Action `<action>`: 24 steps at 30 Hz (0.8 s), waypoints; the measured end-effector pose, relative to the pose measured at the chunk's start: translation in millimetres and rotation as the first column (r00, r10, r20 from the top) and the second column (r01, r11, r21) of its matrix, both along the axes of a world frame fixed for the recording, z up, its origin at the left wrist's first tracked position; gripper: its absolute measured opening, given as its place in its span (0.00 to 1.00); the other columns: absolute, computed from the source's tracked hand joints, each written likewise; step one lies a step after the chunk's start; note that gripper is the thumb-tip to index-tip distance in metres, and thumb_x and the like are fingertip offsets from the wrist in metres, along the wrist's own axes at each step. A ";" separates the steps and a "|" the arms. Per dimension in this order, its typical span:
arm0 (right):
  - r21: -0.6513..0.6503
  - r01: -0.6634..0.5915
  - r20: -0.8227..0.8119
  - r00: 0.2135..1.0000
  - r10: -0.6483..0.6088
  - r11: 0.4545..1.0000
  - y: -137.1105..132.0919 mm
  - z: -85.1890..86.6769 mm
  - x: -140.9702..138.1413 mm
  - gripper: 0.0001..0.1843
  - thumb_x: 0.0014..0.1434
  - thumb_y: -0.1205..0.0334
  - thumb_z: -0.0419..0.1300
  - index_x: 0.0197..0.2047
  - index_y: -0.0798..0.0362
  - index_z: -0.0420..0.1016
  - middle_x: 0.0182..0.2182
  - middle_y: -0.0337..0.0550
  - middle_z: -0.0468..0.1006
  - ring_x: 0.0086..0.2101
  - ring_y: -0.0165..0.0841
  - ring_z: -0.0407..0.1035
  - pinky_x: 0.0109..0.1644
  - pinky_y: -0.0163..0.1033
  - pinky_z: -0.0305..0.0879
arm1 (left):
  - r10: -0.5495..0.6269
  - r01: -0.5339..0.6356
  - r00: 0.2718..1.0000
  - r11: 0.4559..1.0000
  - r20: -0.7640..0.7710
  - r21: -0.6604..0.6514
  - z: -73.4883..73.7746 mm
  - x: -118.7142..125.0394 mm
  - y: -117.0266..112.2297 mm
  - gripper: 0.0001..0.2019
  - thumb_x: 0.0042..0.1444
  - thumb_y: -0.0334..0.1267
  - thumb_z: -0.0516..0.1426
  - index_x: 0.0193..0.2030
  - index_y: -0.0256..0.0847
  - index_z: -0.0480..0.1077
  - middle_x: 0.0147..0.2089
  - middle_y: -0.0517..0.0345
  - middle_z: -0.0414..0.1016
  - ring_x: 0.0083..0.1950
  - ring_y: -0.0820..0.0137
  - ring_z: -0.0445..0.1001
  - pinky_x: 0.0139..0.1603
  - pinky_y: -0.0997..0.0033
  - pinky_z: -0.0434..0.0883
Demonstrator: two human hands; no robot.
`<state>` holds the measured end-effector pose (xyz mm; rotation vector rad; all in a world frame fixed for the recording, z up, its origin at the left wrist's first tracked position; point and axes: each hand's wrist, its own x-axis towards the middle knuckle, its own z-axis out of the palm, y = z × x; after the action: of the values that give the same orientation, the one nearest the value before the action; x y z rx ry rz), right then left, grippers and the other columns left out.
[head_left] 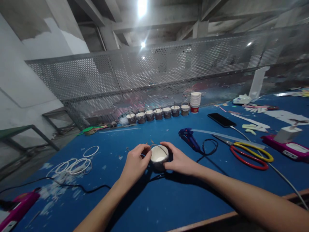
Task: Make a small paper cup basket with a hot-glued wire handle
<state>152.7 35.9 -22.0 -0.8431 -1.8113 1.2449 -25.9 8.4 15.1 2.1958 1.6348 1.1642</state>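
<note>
Between my hands at the middle of the blue table stands a small paper cup (pixel 159 154), white inside and wrapped in something dark, with a thin handle arching over its rim. My left hand (pixel 137 158) pinches the rim and handle on the left. Around the right side curl the fingers of my right hand (pixel 180 159), thumb in front. Farther back, a row of similar dark-wrapped cups (pixel 158 114) lines the table's far edge. A stack of white paper cups (pixel 195 101) ends that row on the right.
To the right lie a blue glue gun (pixel 190 138) with its black cord, scissors (pixel 251 156) with red and yellow handles, and a phone (pixel 221 120). White rings (pixel 79 165) lie at left. Magenta power strips (pixel 287 149) sit on both sides. A perforated metal screen (pixel 145 77) stands behind.
</note>
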 end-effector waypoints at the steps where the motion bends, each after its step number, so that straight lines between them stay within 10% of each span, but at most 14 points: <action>1: -0.026 -0.004 -0.017 1.000 0.004 1.000 1.9 0.1 0.6 0.37 0.40 0.72 0.61 0.56 0.55 0.56 0.49 0.48 0.69 0.47 0.36 0.65 0.52 0.41 0.60 | -0.001 0.002 0.999 0.999 0.040 -0.040 0.9 0.5 -0.1 0.06 0.51 0.36 0.52 0.29 0.40 0.70 0.30 0.57 0.75 0.30 0.69 0.73 0.30 0.71 0.69; 10: -0.092 -0.037 -0.123 0.992 0.025 0.995 25.5 -4.3 10.5 0.33 0.38 0.73 0.59 0.51 0.54 0.62 0.46 0.45 0.71 0.45 0.37 0.67 0.52 0.42 0.60 | 0.040 0.121 0.932 0.903 0.361 -0.413 -1.5 -1.2 7.8 0.22 0.39 0.32 0.55 0.46 0.38 0.68 0.48 0.48 0.73 0.46 0.63 0.73 0.36 0.68 0.73; 18: -0.145 -0.090 -0.158 0.985 0.067 0.985 25.5 0.8 11.5 0.36 0.36 0.72 0.56 0.54 0.55 0.62 0.49 0.48 0.71 0.47 0.38 0.66 0.55 0.43 0.58 | -0.097 0.247 0.928 0.884 0.360 -0.398 -17.6 9.4 6.1 0.26 0.43 0.33 0.57 0.53 0.37 0.63 0.52 0.46 0.72 0.33 0.70 0.74 0.40 0.64 0.71; 24: -0.108 -0.062 -0.225 0.974 0.036 0.992 21.0 1.2 11.2 0.34 0.36 0.72 0.57 0.51 0.53 0.61 0.52 0.50 0.68 0.52 0.38 0.63 0.59 0.45 0.54 | -0.084 0.241 0.876 0.929 0.475 -0.281 -27.4 10.7 6.7 0.23 0.42 0.32 0.59 0.48 0.39 0.63 0.51 0.47 0.72 0.46 0.64 0.74 0.46 0.63 0.71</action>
<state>163.8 56.8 -20.7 -0.6929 -1.6020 1.4266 -15.3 15.1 -12.3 1.6540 1.3013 1.1439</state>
